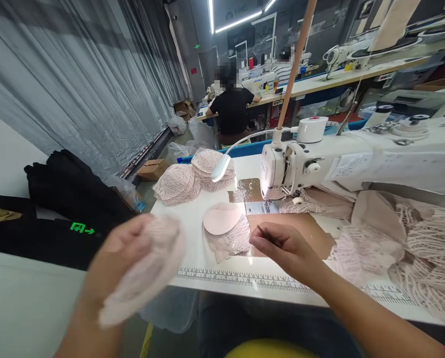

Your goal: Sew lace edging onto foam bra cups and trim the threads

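My left hand (127,248) grips a pale pink lace bra cup (151,268), blurred by motion, off the table's left front edge. Over the tabletop, my right hand (282,243) is closed around a thin dark tool (265,232), perhaps thread snips; most of it is hidden in the fist. Just left of that hand lies a smooth pink oval cup pad (222,219) on a piece of lace (232,241). Behind it stands the white sewing machine (282,169), its needle area lit, with lace fabric to the right of the needle.
Two stacks of lace cups (177,184) sit at the table's back left under a bendy lamp (220,168). Loose lace pieces (387,243) heap up at right. A ruler strip (245,279) runs along the front edge. A person in black (232,107) works further back.
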`<state>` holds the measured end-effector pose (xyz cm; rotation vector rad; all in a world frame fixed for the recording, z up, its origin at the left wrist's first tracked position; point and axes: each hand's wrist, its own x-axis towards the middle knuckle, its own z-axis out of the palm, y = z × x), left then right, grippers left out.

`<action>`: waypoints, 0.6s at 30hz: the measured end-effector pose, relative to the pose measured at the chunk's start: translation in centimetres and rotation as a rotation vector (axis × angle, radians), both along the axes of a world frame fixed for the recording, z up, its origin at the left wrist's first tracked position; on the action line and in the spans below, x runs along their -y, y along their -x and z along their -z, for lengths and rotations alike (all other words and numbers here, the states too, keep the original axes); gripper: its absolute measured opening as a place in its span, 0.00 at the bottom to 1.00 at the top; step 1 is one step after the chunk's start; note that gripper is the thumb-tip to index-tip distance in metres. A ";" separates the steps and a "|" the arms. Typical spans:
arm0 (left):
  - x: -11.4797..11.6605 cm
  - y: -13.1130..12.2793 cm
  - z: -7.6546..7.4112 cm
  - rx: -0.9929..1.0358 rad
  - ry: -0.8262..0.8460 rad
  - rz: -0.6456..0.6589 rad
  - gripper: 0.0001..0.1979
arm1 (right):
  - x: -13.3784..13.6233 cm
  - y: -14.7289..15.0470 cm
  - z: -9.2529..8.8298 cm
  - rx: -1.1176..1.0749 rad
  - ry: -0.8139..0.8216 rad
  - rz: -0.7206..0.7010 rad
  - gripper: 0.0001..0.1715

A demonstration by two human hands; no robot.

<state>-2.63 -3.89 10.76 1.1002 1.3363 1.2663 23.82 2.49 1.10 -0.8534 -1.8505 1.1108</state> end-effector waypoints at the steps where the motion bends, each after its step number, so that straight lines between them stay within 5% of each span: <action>1: -0.5 -1.8 0.9 0.114 0.044 0.110 0.17 | 0.3 -0.4 -0.3 -0.057 0.032 0.006 0.18; 5: -5.0 -8.8 6.2 0.393 0.217 0.466 0.13 | 0.2 -2.3 -0.1 -0.173 0.173 0.083 0.19; 10: -10.4 -13.1 12.3 0.384 0.383 0.607 0.18 | -1.4 -4.9 1.9 0.086 0.159 0.277 0.19; 13: -11.7 -13.3 14.0 0.387 0.361 0.648 0.20 | -2.1 -5.4 2.4 0.299 0.044 0.356 0.16; 18: -12.0 -12.4 14.2 0.384 0.270 0.697 0.19 | -3.3 -4.2 1.4 0.360 -0.051 0.258 0.11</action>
